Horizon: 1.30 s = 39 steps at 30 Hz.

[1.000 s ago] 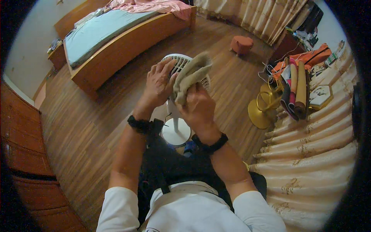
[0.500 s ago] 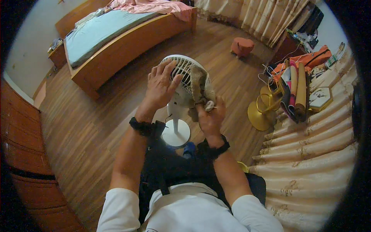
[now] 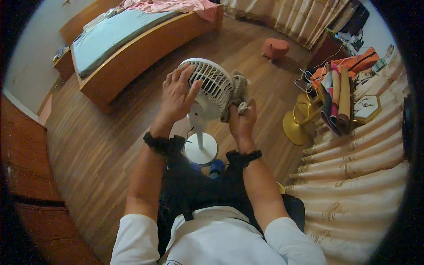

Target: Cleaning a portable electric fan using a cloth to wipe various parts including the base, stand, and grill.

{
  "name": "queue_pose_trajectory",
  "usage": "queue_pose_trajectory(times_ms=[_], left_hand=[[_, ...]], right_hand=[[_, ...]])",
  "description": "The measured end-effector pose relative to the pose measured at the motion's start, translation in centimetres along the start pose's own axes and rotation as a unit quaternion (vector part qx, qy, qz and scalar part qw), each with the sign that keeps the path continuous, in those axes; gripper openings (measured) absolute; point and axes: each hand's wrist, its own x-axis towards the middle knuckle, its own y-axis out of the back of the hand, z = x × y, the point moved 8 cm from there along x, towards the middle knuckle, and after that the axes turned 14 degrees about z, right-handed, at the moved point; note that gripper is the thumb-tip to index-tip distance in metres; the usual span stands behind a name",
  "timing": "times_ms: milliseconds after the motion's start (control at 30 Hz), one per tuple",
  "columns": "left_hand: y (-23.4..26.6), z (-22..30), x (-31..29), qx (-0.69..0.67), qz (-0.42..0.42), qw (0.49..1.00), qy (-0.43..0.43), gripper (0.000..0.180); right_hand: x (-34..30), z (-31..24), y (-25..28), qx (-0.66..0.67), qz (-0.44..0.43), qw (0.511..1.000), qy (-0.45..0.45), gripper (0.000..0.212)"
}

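Observation:
A white pedestal fan (image 3: pixel 211 81) stands in front of me on its round base (image 3: pixel 201 149), its ribbed grille tilted. Against the left rim of the grille rests my left hand (image 3: pixel 177 93), fingers and thumb spread. My right hand (image 3: pixel 243 126) grips a bunched grey-brown cloth (image 3: pixel 239 88) and presses it to the right edge of the fan head. Part of that edge and the fingers under the cloth are hidden. Both wrists carry black straps.
Beyond the fan stands a wooden bed (image 3: pixel 145 52) with a light blue sheet. An orange-red stool (image 3: pixel 276 48) is farther back. To the right are a gold stand (image 3: pixel 295 127), rolled mats (image 3: pixel 343 104) and a beige curtain (image 3: pixel 353 194). Wooden cabinets (image 3: pixel 26 150) line the left.
The cloth has moved from the front of the grille to its right edge, baring more of the ribs. My left hand has shifted slightly left, staying at the rim.

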Motion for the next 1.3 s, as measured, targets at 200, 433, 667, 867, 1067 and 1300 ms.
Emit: queue_pose_trajectory(times_ms=[200,433,667,867,1067,1300], left_hand=[[0.1,-0.9,-0.1,0.023,-0.009,1.000,0.005,0.053],[0.2,0.4,0.3,0.001,-0.008,1.000,-0.006,0.053],[-0.2,-0.4,-0.1,0.030,0.011,0.999,-0.005,0.050],[-0.3,-0.5,0.2,0.006,0.014,1.000,-0.007,0.049],[0.1,-0.6,-0.2,0.016,0.021,0.999,-0.020,0.049],[4.0,-0.9,-6.5,-0.090,0.112,0.988,0.062,0.042]], right_hand=[[-7.4,4.0,-3.7,0.119,-0.074,0.956,-0.256,0.047],[-11.5,8.7,-8.4,0.132,-0.139,0.955,-0.227,0.052],[-10.2,4.4,-9.2,0.318,-0.243,0.847,-0.351,0.047],[-13.4,1.6,-7.1,0.184,-0.232,0.938,-0.182,0.054],[-15.3,0.4,-6.3,0.060,-0.406,0.899,-0.151,0.049],[-14.3,-3.6,-4.0,0.151,-0.407,0.886,-0.163,0.051]])
